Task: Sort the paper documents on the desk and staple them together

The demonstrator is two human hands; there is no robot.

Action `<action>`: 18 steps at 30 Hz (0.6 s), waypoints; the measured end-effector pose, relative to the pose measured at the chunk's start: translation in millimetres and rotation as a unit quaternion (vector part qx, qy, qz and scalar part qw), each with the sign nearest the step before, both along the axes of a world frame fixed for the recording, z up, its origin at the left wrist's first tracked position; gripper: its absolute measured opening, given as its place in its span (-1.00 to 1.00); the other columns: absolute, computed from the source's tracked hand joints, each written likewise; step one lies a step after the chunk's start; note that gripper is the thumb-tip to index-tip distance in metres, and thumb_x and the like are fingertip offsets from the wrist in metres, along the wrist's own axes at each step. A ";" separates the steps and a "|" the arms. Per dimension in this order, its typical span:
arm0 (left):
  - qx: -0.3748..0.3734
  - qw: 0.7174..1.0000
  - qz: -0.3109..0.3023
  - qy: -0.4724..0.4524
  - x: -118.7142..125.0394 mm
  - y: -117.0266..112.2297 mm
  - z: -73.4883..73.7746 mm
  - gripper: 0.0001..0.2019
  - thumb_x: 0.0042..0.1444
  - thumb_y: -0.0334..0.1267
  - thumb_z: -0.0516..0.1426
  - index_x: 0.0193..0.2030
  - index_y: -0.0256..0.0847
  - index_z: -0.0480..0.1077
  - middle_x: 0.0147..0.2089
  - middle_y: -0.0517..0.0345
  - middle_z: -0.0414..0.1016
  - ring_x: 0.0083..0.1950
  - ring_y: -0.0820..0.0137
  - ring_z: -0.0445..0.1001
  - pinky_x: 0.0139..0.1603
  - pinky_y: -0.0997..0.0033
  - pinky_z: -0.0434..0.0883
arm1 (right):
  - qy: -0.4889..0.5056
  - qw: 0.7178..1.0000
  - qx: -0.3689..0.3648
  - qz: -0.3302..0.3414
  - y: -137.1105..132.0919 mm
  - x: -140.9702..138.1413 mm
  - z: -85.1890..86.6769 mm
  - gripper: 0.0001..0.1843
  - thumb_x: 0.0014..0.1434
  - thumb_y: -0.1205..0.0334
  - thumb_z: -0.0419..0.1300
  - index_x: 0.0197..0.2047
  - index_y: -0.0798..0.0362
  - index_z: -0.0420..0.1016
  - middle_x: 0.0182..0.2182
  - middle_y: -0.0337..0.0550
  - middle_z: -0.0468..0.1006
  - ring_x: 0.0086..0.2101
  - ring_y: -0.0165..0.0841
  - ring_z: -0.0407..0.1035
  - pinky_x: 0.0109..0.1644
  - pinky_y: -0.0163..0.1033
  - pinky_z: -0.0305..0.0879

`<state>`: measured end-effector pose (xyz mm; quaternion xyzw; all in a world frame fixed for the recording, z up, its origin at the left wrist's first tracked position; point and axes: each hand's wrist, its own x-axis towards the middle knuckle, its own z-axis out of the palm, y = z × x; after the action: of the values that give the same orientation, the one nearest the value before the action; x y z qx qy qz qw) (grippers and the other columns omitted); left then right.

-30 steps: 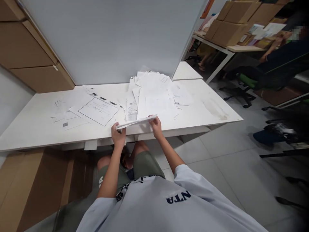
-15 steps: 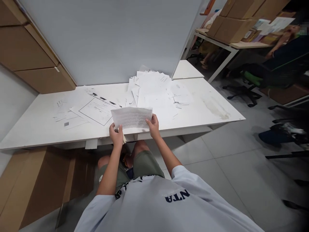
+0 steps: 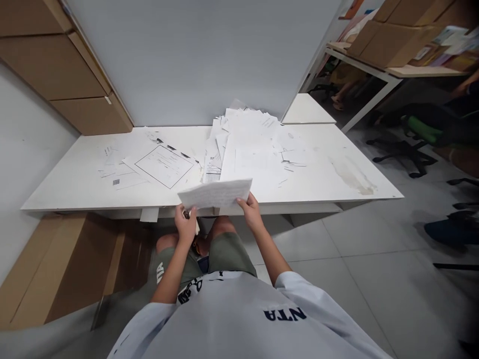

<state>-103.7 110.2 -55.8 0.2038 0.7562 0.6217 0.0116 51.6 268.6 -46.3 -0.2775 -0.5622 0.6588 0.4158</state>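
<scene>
Holding up 1 loose sheet of paper (image 3: 215,194) w/ both hands, just above the front edge of a white table (image 3: 333,172). Sheet's long axis runs L-R, across the body & roughly parallel to that edge, w/ the R end tilted up a bit. Faint lines of print show on it, too small to read.

Sheet lies straight ahead of the hands, L hand (image 3: 185,225) at its L end & R hand (image 3: 251,213) at its R end, fingers (image 3: 241,201) pinching the lower edge. Both are grasping it, neither released, & neither is clearly nearer since both touch it. L hand is also clenched around a small dark-and-cream item (image 3: 186,215), too small to tell what it is.

Just past the sheet sits a big loose pile of white papers (image 3: 251,144). L of that lies a form w/ a ruled box (image 3: 163,166), then scattered slips, 1 w/ a QR code (image 3: 116,182). Person wears a pale grey T-shirt (image 3: 284,314) & olive shorts (image 3: 230,254). Far top R: cardboard boxes (image 3: 396,40) on a 2nd table, a green-padded office chair (image 3: 421,127) & a co-worker's hand (image 3: 464,89).
</scene>
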 end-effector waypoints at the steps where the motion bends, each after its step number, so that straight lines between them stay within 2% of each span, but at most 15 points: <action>1: 0.007 1.000 0.002 -0.018 8.4 -12.9 -2.7 -0.68 0.03 -0.05 0.22 -0.16 -0.15 0.31 -0.20 0.13 0.41 -0.14 0.33 0.41 -0.05 0.35 0.33 | 0.001 1.000 -0.017 0.000 -10.8 9.3 2.1 -0.62 0.06 0.02 0.30 -0.09 0.01 0.49 -0.11 -0.07 0.62 -0.05 -0.16 0.45 0.07 -0.05 0.39; 4: 0.026 0.993 -0.047 -0.109 40.9 -52.7 -13.6 -0.68 0.06 0.00 0.22 -0.16 -0.13 0.31 -0.20 0.13 0.42 -0.14 0.33 0.42 -0.03 0.34 0.36 | 0.007 0.998 -0.065 -0.007 -45.6 32.5 5.9 -0.59 0.08 0.01 0.32 -0.03 -0.01 0.49 -0.03 -0.05 0.60 -0.01 -0.16 0.46 0.08 -0.05 0.40; 6: 0.038 0.976 -0.113 -0.182 64.4 -74.7 -19.6 -0.67 0.06 0.05 0.23 -0.18 -0.12 0.32 -0.23 0.14 0.42 -0.18 0.33 0.44 -0.08 0.35 0.39 | 0.003 0.996 -0.089 0.005 -68.8 39.7 5.1 -0.58 0.08 0.00 0.33 -0.01 -0.03 0.49 0.00 -0.04 0.59 0.01 -0.15 0.46 0.09 -0.05 0.41; 8: 0.063 0.954 -0.157 -0.248 83.1 -89.7 -21.6 -0.61 0.05 0.07 0.25 -0.09 -0.08 0.34 -0.18 0.12 0.44 -0.16 0.32 0.47 -0.11 0.35 0.42 | -0.003 0.993 -0.110 0.037 -90.9 40.0 0.9 -0.58 0.09 -0.01 0.33 -0.01 -0.04 0.50 0.01 -0.05 0.58 0.01 -0.16 0.46 0.10 -0.06 0.41; 11: 0.111 0.930 -0.171 -0.306 95.1 -98.6 -17.7 -0.45 -0.01 0.06 0.30 0.11 0.01 0.29 -0.03 0.09 0.46 0.03 0.28 0.47 0.00 0.33 0.41 | 0.000 0.987 -0.141 0.076 -119.2 34.0 -8.8 -0.56 0.08 -0.03 0.33 0.00 -0.05 0.50 0.01 -0.06 0.58 0.00 -0.17 0.47 0.12 -0.06 0.40; 13: 0.120 0.918 -0.178 -0.334 94.4 -99.2 -14.8 -0.34 -0.08 0.07 0.34 0.16 0.02 0.28 0.01 0.08 0.46 0.09 0.26 0.45 0.03 0.33 0.41 | -0.004 0.984 -0.151 0.096 -132.4 30.6 -14.0 -0.53 0.06 -0.06 0.34 -0.01 -0.03 0.51 -0.03 -0.04 0.60 -0.03 -0.17 0.49 0.13 -0.05 0.39; 16: 0.096 0.900 -0.183 -0.385 91.3 -99.7 -15.3 -0.25 -0.19 0.12 0.36 0.16 -0.04 0.31 -0.08 0.09 0.49 -0.17 0.29 0.49 -0.23 0.37 0.44 | -0.009 0.981 -0.159 0.115 -142.3 30.3 -16.7 -0.50 0.02 -0.12 0.35 -0.04 -0.02 0.52 -0.07 -0.04 0.62 -0.07 -0.17 0.50 0.12 -0.04 0.40; 18: 0.082 0.888 -0.186 -0.412 91.4 -101.9 -17.6 -0.22 -0.23 0.16 0.35 0.16 -0.07 0.33 -0.13 0.09 0.50 -0.31 0.35 0.45 -0.37 0.39 0.40 | -0.004 0.979 -0.166 0.118 -143.6 33.2 -16.0 -0.49 -0.01 -0.14 0.36 -0.07 -0.03 0.53 -0.10 -0.05 0.64 -0.10 -0.17 0.51 0.09 -0.03 0.42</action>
<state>-12.3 8.3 -73.4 0.0666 0.5782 0.6960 0.4205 84.8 125.0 -62.3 -0.2770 -0.4759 0.7862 0.2807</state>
